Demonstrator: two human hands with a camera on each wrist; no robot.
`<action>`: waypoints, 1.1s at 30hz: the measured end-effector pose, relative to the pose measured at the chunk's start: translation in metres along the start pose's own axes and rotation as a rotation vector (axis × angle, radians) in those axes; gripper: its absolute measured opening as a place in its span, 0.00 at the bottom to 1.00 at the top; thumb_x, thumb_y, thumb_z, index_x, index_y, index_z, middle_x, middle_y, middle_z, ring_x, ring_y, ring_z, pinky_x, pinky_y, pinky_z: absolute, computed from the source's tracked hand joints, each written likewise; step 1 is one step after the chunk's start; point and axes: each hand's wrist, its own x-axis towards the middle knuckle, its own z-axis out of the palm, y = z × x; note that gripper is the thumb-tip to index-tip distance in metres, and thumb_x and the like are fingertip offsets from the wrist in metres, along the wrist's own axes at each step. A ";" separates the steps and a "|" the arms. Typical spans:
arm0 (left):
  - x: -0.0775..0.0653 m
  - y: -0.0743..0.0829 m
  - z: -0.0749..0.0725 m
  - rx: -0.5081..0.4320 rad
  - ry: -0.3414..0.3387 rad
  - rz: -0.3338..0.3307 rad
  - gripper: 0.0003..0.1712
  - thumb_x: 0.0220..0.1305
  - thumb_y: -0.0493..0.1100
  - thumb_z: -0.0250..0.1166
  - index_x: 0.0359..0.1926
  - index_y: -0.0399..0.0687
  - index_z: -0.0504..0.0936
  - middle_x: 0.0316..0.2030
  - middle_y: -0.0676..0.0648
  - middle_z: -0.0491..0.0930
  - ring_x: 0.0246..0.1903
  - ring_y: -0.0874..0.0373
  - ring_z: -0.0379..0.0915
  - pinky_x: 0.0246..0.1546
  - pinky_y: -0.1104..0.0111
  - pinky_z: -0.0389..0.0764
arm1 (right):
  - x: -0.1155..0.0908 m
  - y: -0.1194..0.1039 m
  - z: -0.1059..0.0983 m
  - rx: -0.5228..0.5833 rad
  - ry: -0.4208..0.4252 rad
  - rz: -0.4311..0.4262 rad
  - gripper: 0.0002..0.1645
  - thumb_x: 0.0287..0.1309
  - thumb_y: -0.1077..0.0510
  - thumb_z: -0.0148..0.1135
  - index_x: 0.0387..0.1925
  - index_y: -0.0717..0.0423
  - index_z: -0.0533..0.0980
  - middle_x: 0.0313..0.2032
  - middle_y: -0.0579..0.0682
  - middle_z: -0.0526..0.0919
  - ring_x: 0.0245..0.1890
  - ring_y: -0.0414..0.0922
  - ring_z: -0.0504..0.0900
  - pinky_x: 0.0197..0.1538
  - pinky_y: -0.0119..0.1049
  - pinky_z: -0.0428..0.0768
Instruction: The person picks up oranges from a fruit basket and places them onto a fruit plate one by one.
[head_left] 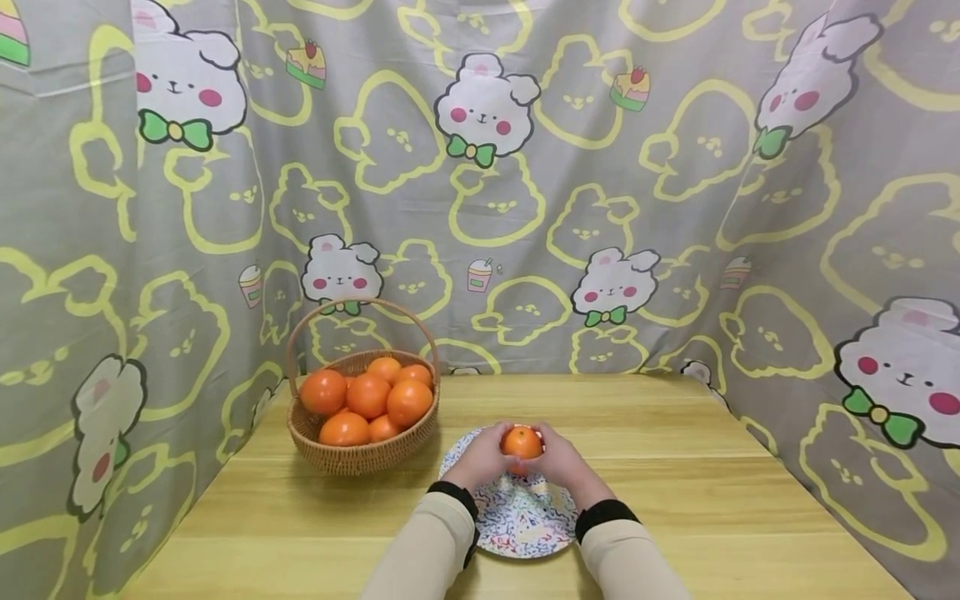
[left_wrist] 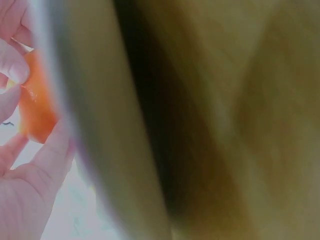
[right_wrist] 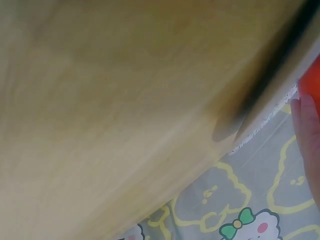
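Note:
Between both hands is an orange [head_left: 522, 442], over the far part of a round plate [head_left: 525, 533] with a multicoloured squiggle pattern. My left hand [head_left: 482, 460] grips the fruit from the left and my right hand [head_left: 564, 460] from the right, thumbs meeting across its near side. A bit of orange skin shows below the thumbs. In the left wrist view, fingers press on the orange [left_wrist: 37, 102]. At the right edge of the right wrist view, the right hand [right_wrist: 307, 130] lies against the red-orange fruit [right_wrist: 312, 85].
A wicker basket [head_left: 360, 458] with a tall handle, filled with several oranges [head_left: 367, 395], stands left of the plate on the wooden table [head_left: 712, 500]. A grey curtain [head_left: 525, 200] with cartoon rabbits hangs behind and at both sides.

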 end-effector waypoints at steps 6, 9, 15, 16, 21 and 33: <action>0.000 0.000 0.002 0.038 -0.024 0.004 0.33 0.53 0.36 0.66 0.61 0.44 0.66 0.53 0.43 0.72 0.50 0.50 0.69 0.52 0.57 0.70 | -0.002 -0.001 0.000 -0.024 -0.001 -0.008 0.37 0.44 0.62 0.70 0.57 0.61 0.65 0.50 0.60 0.75 0.47 0.55 0.74 0.51 0.54 0.71; 0.000 0.001 0.001 0.055 -0.029 0.018 0.34 0.53 0.36 0.67 0.61 0.42 0.66 0.53 0.43 0.72 0.50 0.50 0.69 0.51 0.57 0.70 | -0.002 -0.001 0.000 -0.041 0.002 -0.030 0.37 0.44 0.63 0.69 0.57 0.63 0.64 0.49 0.61 0.75 0.47 0.55 0.75 0.51 0.54 0.71; 0.000 0.002 -0.001 0.056 -0.045 0.015 0.37 0.51 0.35 0.67 0.62 0.41 0.64 0.53 0.41 0.71 0.50 0.50 0.69 0.51 0.58 0.70 | -0.004 -0.005 -0.001 -0.050 -0.005 -0.031 0.41 0.42 0.64 0.70 0.59 0.64 0.63 0.50 0.62 0.74 0.48 0.56 0.74 0.52 0.54 0.70; 0.000 0.002 -0.001 0.061 -0.045 0.021 0.37 0.50 0.35 0.67 0.62 0.40 0.63 0.53 0.41 0.71 0.50 0.50 0.69 0.51 0.58 0.70 | -0.004 -0.006 -0.001 -0.053 -0.006 -0.028 0.41 0.42 0.64 0.70 0.59 0.65 0.63 0.51 0.62 0.74 0.49 0.56 0.74 0.52 0.55 0.70; -0.002 0.004 -0.005 0.065 -0.045 0.042 0.37 0.50 0.32 0.66 0.62 0.38 0.63 0.52 0.41 0.72 0.48 0.50 0.69 0.50 0.57 0.70 | -0.005 -0.009 -0.004 -0.060 -0.015 -0.013 0.43 0.42 0.64 0.71 0.61 0.65 0.62 0.53 0.63 0.73 0.50 0.58 0.73 0.53 0.55 0.69; -0.010 0.012 -0.014 0.110 -0.049 0.031 0.39 0.49 0.39 0.68 0.63 0.40 0.62 0.53 0.40 0.71 0.53 0.48 0.66 0.52 0.56 0.69 | -0.008 -0.017 -0.012 -0.061 -0.002 -0.050 0.47 0.39 0.62 0.72 0.62 0.67 0.60 0.56 0.66 0.69 0.55 0.60 0.69 0.55 0.53 0.68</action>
